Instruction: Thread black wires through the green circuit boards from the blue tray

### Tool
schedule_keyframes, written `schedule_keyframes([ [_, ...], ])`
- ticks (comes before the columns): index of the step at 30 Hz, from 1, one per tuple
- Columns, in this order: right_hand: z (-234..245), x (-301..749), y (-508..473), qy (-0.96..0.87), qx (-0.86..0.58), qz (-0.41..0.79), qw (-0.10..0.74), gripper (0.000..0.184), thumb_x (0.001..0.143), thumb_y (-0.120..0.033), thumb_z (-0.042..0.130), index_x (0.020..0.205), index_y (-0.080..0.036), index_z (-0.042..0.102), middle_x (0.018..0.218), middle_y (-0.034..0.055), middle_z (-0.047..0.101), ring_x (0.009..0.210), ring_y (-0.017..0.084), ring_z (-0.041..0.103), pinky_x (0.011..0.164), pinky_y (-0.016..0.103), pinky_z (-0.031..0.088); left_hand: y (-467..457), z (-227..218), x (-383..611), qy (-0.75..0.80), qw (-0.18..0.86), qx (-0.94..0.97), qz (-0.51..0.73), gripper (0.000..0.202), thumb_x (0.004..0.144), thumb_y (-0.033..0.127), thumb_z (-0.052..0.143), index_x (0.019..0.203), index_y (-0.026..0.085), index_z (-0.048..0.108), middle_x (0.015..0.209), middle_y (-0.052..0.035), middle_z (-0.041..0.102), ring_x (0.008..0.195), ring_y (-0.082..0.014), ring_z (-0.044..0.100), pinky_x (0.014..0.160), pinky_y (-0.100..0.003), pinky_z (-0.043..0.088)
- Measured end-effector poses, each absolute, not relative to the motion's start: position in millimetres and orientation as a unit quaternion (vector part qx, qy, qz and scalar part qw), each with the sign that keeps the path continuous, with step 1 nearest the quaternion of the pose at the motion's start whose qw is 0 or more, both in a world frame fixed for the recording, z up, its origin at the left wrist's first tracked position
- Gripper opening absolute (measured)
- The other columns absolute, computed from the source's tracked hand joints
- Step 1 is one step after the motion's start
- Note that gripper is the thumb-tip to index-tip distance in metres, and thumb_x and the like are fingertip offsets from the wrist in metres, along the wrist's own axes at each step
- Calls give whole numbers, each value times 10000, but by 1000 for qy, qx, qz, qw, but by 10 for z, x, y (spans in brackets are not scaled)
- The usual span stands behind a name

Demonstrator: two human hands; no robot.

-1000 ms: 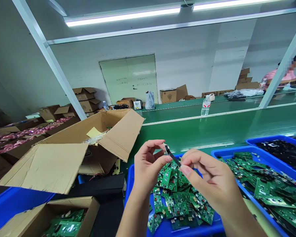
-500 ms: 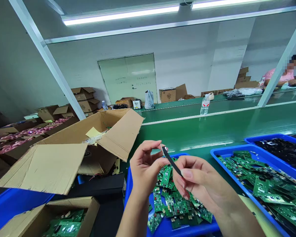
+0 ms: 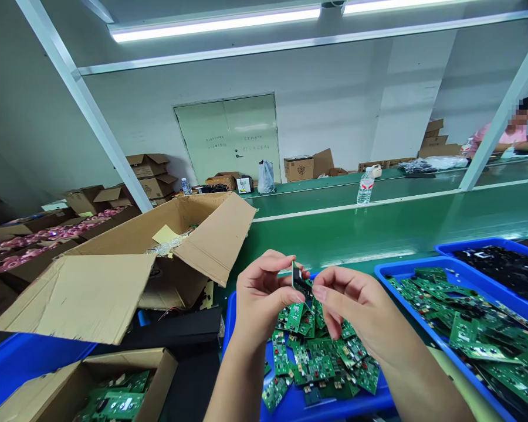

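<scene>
Above the middle blue tray, my left hand (image 3: pixel 264 293) is closed, pinching a small green circuit board (image 3: pixel 294 275) by its edges between thumb and fingers. A black strip-like part (image 3: pixel 303 286) lies against the board's face. My right hand (image 3: pixel 349 299) is closed, with thumb and forefinger pinched at the right end of that black part; the fingertips partly cover it. Beneath both hands, the blue tray (image 3: pixel 334 410) bears a loose heap of green circuit boards (image 3: pixel 314 357).
On the right stand a blue tray (image 3: pixel 385 271) of boards and another (image 3: pixel 444 249) of black parts. An open carton (image 3: pixel 92 299) is at left, with a smaller box (image 3: pixel 165 375) of boards before it. A water bottle (image 3: pixel 365 187) stands beyond; a person (image 3: pixel 493 135) sits far right.
The board and black part have turned, so the board's face shows more and the black part looks shorter. My right hand has shifted slightly left and up, closer to my left.
</scene>
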State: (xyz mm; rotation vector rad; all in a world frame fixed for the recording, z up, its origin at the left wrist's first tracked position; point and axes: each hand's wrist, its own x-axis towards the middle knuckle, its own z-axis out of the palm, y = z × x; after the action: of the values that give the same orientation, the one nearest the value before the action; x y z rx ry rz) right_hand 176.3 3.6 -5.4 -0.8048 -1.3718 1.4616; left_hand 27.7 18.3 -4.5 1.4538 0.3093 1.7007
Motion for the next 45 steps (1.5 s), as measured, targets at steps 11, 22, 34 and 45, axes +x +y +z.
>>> schedule_keyframes([
  [11,88,1772,-168,-554,-314,542,549,126,770,-270,603,684,-187,562,539,-46,534,508,84,516,532,204,438,201,-36,174,243,241,634,693,337,613,183,819,922,220,689,835,-17,634,809,-135,652,722,-227,571],
  [22,-25,1752,-206,-547,-234,619,512,180,816,-350,628,744,-191,583,553,-19,597,513,107,574,530,220,468,221,-162,209,268,-21,660,701,342,706,85,728,1010,211,635,912,-43,629,860,-163,631,712,-299,583],
  [34,17,1760,4,-518,-256,683,447,293,718,-391,672,602,-184,499,430,-83,436,382,89,503,438,218,409,166,-79,198,156,164,660,716,345,666,131,780,975,232,663,872,-10,642,794,-137,668,657,-249,600],
  [45,-46,1761,-13,-592,-345,482,546,224,820,-383,618,724,-190,558,553,-31,566,519,98,547,508,204,443,110,-15,214,147,317,666,659,390,614,115,813,962,259,712,844,-24,645,789,-141,664,691,-257,585],
])
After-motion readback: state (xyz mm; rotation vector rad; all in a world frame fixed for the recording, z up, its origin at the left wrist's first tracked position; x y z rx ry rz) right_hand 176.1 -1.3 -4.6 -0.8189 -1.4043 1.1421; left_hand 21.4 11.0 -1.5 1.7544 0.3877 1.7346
